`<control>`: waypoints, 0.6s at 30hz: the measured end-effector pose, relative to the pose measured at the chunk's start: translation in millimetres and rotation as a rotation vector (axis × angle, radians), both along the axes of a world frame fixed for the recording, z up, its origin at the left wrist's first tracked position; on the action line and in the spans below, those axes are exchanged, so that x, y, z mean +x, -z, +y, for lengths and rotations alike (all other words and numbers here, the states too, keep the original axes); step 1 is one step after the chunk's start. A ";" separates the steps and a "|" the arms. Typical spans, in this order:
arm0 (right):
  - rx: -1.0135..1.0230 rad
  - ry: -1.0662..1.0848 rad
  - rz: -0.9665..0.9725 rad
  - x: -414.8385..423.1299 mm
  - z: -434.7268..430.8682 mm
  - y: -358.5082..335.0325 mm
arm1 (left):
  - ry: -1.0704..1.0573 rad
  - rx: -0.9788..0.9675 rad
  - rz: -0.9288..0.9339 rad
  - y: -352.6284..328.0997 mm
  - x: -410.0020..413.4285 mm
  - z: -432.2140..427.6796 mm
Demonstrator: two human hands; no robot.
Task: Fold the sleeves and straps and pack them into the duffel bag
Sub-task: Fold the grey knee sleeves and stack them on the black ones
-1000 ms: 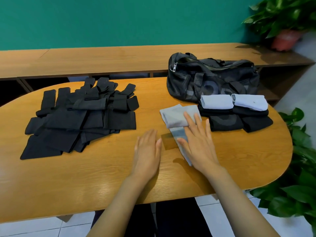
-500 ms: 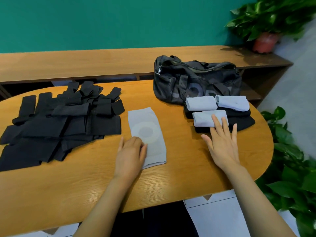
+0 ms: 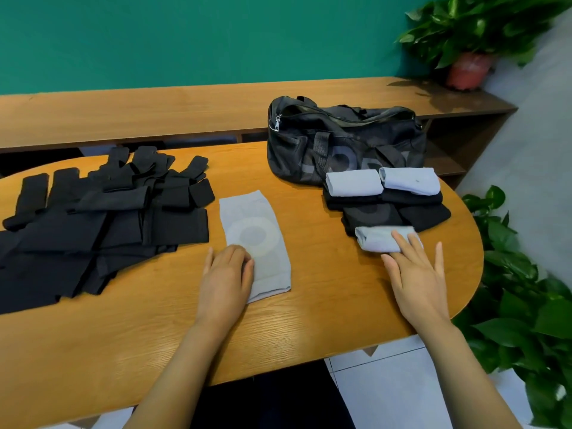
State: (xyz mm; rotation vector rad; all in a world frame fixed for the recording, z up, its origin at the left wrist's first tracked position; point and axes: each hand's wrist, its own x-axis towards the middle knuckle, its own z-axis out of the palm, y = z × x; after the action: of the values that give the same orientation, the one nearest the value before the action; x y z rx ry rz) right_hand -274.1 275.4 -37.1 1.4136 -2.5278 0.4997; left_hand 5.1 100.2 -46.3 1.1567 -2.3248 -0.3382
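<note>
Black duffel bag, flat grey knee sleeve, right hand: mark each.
Black duffel bag [image 3: 356,144], head view, front panel.
Flat grey knee sleeve [image 3: 255,233], head view, ring pattern.
Right hand [image 3: 418,280], head view, back of hand.
</note>
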 end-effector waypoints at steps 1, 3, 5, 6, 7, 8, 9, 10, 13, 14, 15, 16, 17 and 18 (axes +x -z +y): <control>-0.010 0.005 -0.056 -1.8 2.0 1.6 | 0.002 -0.001 0.002 -0.1 -0.2 0.4; -0.062 0.019 -0.183 -2.6 2.5 -0.6 | 0.008 -0.001 0.007 0.2 0.2 1.2; -0.116 0.040 -0.266 2.2 -1.3 -9.5 | 0.009 0.000 0.008 0.6 0.9 1.3; -0.120 0.048 -0.289 5.6 -4.2 -12.8 | 0.009 0.001 0.009 0.8 1.2 1.3; -0.092 0.047 -0.290 8.7 -6.9 -14.4 | 0.009 0.002 0.010 0.9 1.1 1.4; -0.037 0.033 -0.259 10.7 -9.7 -13.9 | 0.009 0.003 0.011 1.1 1.0 1.5; 0.025 0.009 -0.213 11.8 -12.2 -12.0 | 0.009 0.005 0.010 1.1 0.9 1.5; 0.080 -0.016 -0.173 10.6 -14.1 -8.8 | 0.010 0.005 0.009 1.0 1.0 1.5; 0.142 -0.050 -0.165 2.0 -18.6 0.2 | 0.012 0.001 0.006 0.8 1.2 1.1; 0.147 -0.054 -0.181 -0.2 -19.8 0.9 | 0.012 0.001 0.004 0.8 1.3 1.0; 0.150 -0.060 -0.193 -2.5 -21.4 1.8 | 0.011 0.001 0.003 0.9 1.2 0.8; 0.155 -0.066 -0.198 -4.0 -22.9 2.3 | 0.011 0.002 0.005 1.0 1.1 0.8; 0.164 -0.068 -0.204 -4.8 -24.1 1.8 | 0.013 0.004 0.007 1.0 1.1 0.6; 0.174 -0.069 -0.208 -5.5 -25.1 1.5 | 0.016 0.006 0.009 1.1 1.3 0.5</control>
State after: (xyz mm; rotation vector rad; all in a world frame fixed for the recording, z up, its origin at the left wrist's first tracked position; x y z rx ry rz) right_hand -279.6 250.4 -38.5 1.5905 -2.7524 0.4714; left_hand 6.3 100.7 -47.4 1.1383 -2.3276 -0.3556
